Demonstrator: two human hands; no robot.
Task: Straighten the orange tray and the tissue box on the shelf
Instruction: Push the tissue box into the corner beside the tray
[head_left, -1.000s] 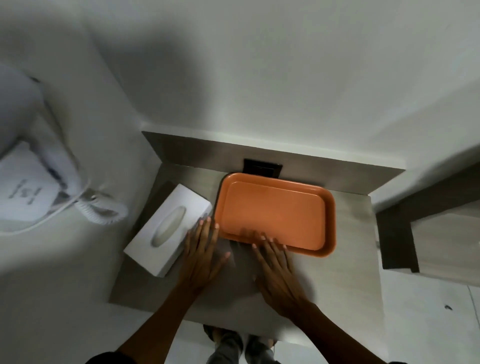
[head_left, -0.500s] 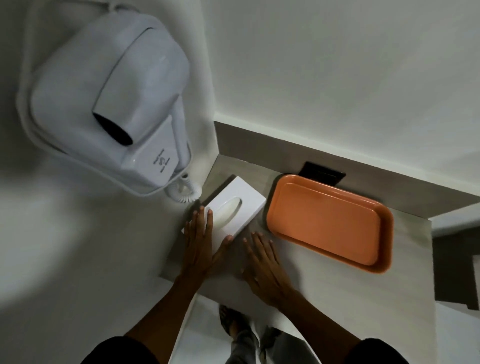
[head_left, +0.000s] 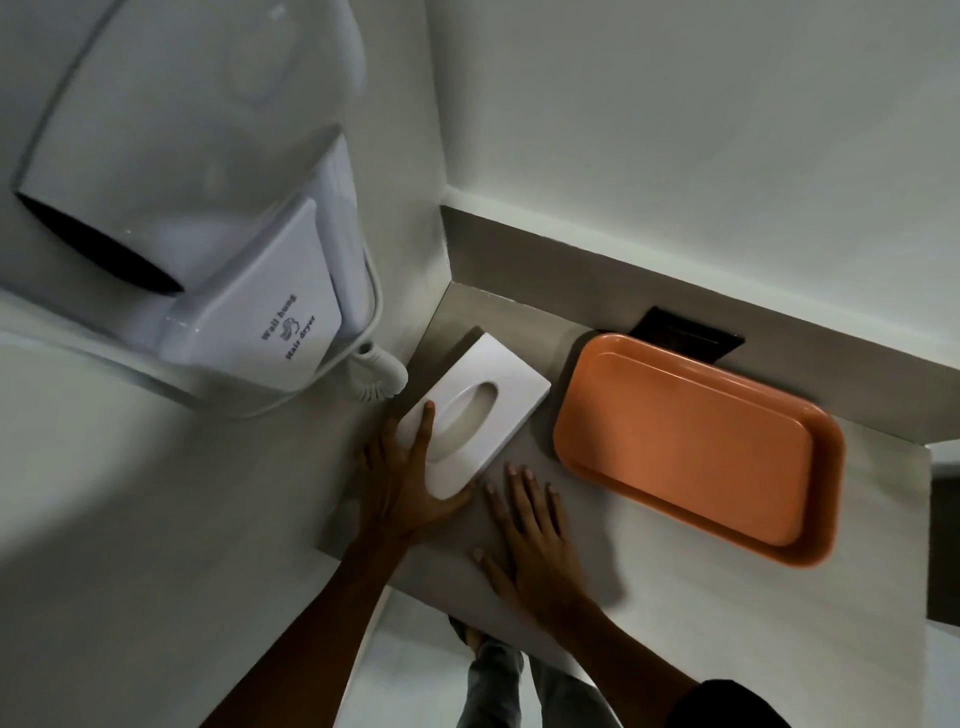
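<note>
The tissue box (head_left: 483, 415) lies askew in the shelf's (head_left: 675, 597) corner at 10 o'clock. The left hand (head_left: 410, 483) cups its near end, thumb and fingers around it. At 3 o'clock of the box, apart, sits the tray (head_left: 696, 457). The right hand (head_left: 530, 530) lies spread flat on the shelf, holding nothing.

The grey shelf (head_left: 675, 597) holds two things — a white tissue box (head_left: 498, 395) and, beside it, an orange tray (head_left: 691, 457).
</note>
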